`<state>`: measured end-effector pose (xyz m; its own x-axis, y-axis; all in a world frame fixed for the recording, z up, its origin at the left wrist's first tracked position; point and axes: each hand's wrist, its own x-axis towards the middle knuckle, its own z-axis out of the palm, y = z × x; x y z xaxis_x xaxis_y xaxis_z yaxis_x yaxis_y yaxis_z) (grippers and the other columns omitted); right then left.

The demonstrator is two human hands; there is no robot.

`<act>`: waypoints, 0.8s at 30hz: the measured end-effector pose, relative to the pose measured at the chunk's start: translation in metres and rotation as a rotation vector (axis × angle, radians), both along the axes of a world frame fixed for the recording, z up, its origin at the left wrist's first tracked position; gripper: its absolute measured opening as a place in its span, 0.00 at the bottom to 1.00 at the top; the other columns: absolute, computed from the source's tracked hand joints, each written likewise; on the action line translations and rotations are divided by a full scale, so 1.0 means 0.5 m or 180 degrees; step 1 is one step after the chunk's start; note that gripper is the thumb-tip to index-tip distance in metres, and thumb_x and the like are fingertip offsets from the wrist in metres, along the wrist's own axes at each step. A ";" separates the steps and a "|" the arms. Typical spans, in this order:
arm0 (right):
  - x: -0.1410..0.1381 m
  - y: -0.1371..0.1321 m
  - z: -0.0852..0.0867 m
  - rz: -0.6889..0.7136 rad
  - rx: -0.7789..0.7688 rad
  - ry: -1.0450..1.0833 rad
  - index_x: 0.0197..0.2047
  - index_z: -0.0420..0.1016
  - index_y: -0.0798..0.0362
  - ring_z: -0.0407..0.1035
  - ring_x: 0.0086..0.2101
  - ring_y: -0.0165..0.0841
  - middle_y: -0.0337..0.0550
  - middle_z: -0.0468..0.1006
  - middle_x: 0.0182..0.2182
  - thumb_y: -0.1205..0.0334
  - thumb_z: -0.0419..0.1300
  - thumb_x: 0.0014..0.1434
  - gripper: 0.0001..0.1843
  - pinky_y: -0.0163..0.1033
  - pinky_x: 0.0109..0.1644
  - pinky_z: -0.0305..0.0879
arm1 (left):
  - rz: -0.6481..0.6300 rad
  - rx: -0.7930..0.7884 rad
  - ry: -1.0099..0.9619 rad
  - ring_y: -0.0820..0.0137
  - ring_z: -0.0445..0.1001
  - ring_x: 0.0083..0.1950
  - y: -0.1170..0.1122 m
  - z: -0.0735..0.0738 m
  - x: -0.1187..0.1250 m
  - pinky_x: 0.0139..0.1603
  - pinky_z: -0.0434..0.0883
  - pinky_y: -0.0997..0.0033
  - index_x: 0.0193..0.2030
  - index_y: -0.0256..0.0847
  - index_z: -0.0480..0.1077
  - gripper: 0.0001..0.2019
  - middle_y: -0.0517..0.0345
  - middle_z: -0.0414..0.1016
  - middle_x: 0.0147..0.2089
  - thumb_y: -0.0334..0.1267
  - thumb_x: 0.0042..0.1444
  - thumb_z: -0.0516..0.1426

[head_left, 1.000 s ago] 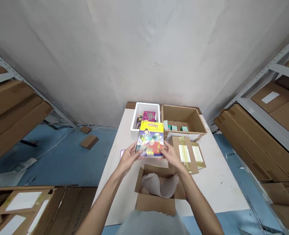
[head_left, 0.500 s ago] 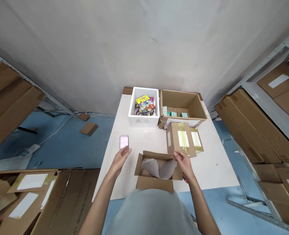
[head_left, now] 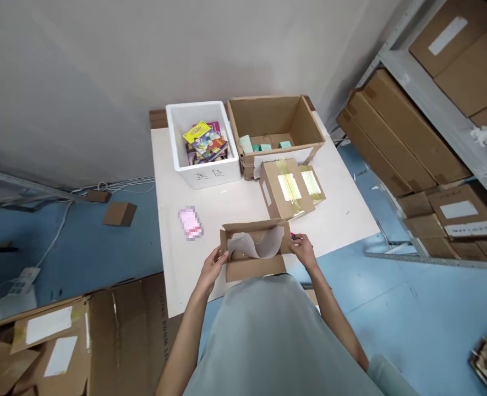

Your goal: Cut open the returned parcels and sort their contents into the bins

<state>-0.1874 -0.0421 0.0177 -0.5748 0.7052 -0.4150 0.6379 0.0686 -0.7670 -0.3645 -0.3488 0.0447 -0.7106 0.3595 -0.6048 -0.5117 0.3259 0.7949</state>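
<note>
A small open cardboard box (head_left: 252,268) with white packing paper (head_left: 256,245) inside sits at the near edge of the white table (head_left: 226,209). My left hand (head_left: 213,264) grips the box's left side, fingers curled on the flap. My right hand (head_left: 303,248) holds its right side, fingers closed on the edge. A white foam bin (head_left: 202,176) at the far end holds colourful books (head_left: 205,143). Beside it stands an open cardboard carton (head_left: 276,113) with teal packets (head_left: 263,146).
A taped cardboard parcel (head_left: 286,190) lies between carton and small box. A pink phone (head_left: 190,223) lies on the table's left part. Shelving with large cartons (head_left: 425,132) stands right. Flattened boxes (head_left: 61,335) lie on the blue floor at lower left.
The colourful book left my hands and now lies in the foam bin. Both hands came down to the small box's sides. My view swung right and downward.
</note>
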 end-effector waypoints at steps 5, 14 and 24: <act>-0.004 -0.045 -0.003 0.0055 0.0070 0.0040 0.38 0.74 0.45 0.82 0.42 0.44 0.43 0.86 0.37 0.55 0.62 0.56 0.06 0.46 0.51 0.78 | -0.0084 0.0099 0.0072 0.41 0.81 0.67 -0.001 0.007 -0.005 0.72 0.76 0.43 0.61 0.38 0.81 0.47 0.37 0.87 0.60 0.76 0.47 0.70; 0.107 -0.092 0.101 -0.0339 0.0195 0.0234 0.40 0.77 0.45 0.73 0.34 0.42 0.40 0.82 0.32 0.45 0.61 0.64 0.13 0.44 0.43 0.72 | -0.0755 -0.0112 0.0378 0.48 0.82 0.64 -0.028 0.120 -0.039 0.68 0.76 0.55 0.59 0.44 0.81 0.39 0.48 0.87 0.56 0.76 0.58 0.67; 0.353 -0.112 0.212 -0.1844 0.0397 0.0433 0.44 0.77 0.48 0.75 0.38 0.42 0.41 0.81 0.33 0.42 0.64 0.67 0.17 0.44 0.44 0.75 | -0.2283 0.0392 0.0781 0.54 0.80 0.57 0.210 0.220 0.017 0.62 0.76 0.61 0.50 0.44 0.80 0.23 0.55 0.83 0.44 0.64 0.70 0.64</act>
<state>-0.0111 -0.0983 0.1238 -0.1251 0.9578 -0.2589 0.4952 -0.1658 -0.8528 -0.3559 -0.2440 0.1546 -0.3866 0.8378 -0.3856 -0.0127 0.4132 0.9105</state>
